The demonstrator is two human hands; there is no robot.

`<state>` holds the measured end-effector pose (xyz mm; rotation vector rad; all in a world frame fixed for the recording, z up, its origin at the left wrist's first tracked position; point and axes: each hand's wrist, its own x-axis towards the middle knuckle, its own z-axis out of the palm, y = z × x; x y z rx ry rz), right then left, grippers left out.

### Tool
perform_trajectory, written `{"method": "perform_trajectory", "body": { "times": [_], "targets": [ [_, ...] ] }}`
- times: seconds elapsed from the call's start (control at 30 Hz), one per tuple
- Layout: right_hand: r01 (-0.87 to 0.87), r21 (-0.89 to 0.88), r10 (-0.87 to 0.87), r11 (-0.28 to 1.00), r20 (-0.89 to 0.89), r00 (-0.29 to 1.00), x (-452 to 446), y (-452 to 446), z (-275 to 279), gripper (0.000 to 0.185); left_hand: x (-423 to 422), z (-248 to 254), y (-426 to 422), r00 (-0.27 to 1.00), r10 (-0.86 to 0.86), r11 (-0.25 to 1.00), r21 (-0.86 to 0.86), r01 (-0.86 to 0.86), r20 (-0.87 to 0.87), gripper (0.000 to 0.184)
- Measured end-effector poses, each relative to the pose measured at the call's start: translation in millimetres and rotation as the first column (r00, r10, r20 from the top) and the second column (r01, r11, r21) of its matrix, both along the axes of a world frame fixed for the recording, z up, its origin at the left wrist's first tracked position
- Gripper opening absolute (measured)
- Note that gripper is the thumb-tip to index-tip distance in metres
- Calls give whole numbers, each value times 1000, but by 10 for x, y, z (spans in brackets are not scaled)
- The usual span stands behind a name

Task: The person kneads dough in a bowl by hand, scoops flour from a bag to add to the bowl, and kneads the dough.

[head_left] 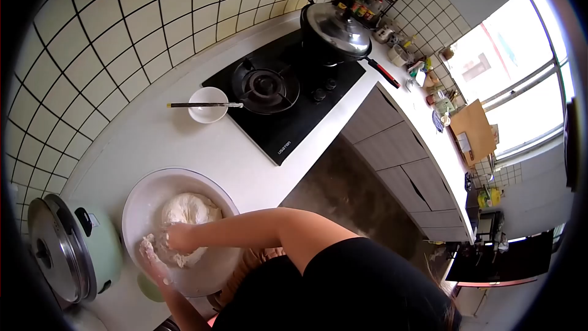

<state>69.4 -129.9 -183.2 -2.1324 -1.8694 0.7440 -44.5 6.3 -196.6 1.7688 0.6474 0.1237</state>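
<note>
A large white bowl (138, 199) stands on the counter with a pale lump of dough (191, 209) inside, and ragged floury bits lie around the lump. My right hand (180, 238) reaches into the bowl, its fingers curled and pressed into the near side of the dough. Over the bowl's lower left rim is my left hand (154, 262), its fingers stretched out and coated with wet flour, beside the dough. The left thumb is hard to make out.
A pale green cooker (101, 245) with a lid stands left of the bowl. Behind are a small white bowl (208, 113) with chopsticks (187, 105) across it, a black gas hob (275, 129) and a lidded wok (337, 30) whose handle sticks out.
</note>
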Motion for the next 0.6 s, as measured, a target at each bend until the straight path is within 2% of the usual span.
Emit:
{"method": "perform_trajectory", "body": {
  "times": [0.03,0.07,0.1,0.13,0.17,0.2,0.23,0.27,0.3,0.33,0.37,0.43,0.47,0.57,0.6],
  "targets": [
    [-8,-63,6,998,-33,999,31,-155,103,26,99,58,-102,998,-55,998,36,55,-13,44],
    [85,66,-79,994,-92,993,33,-311,120,27,215,135,-211,990,-109,992,47,113,-84,47],
    [183,189,-154,965,-160,975,-6,-449,108,27,230,-91,-260,982,-189,945,269,185,-14,47],
    [280,305,-213,910,-235,948,-35,-552,84,28,170,-486,-307,960,-276,847,482,223,40,47],
    [282,337,-215,899,-222,951,-33,-637,27,29,155,-703,-332,927,-367,706,672,224,77,48],
    [279,368,-213,887,-211,954,-38,-712,-56,29,286,-391,-481,976,-213,947,252,198,32,48],
    [275,402,-209,873,-201,957,-49,-767,-109,29,336,-289,-599,977,-213,939,278,204,1,49],
    [365,378,-248,851,-322,914,-55,-834,-109,30,367,-224,-694,978,-206,931,303,205,-27,50],
    [369,292,-262,882,-346,901,-50,-907,-18,30,370,-188,-744,979,-198,921,330,205,-57,51],
    [366,204,-275,908,-369,888,-24,-982,127,30,374,-210,-799,966,-195,859,446,253,-172,58],
    [358,116,-289,926,-392,873,11,-1013,219,30,371,-181,-812,957,-259,755,591,286,-132,58],
    [450,188,-394,873,-272,878,94,-1037,257,32,417,-65,-866,913,-399,490,823,287,-82,59],
    [488,225,-446,843,-215,869,101,-1028,259,33,327,-434,-729,889,-364,315,861,398,-278,59],
    [665,461,-599,588,-304,741,190,-683,213,38,357,-795,-556,833,-491,377,800,466,-254,58],
    [627,495,-592,602,-250,766,195,-530,121,42,347,-818,-580,868,-342,760,436,481,-360,56]
  ]
}}
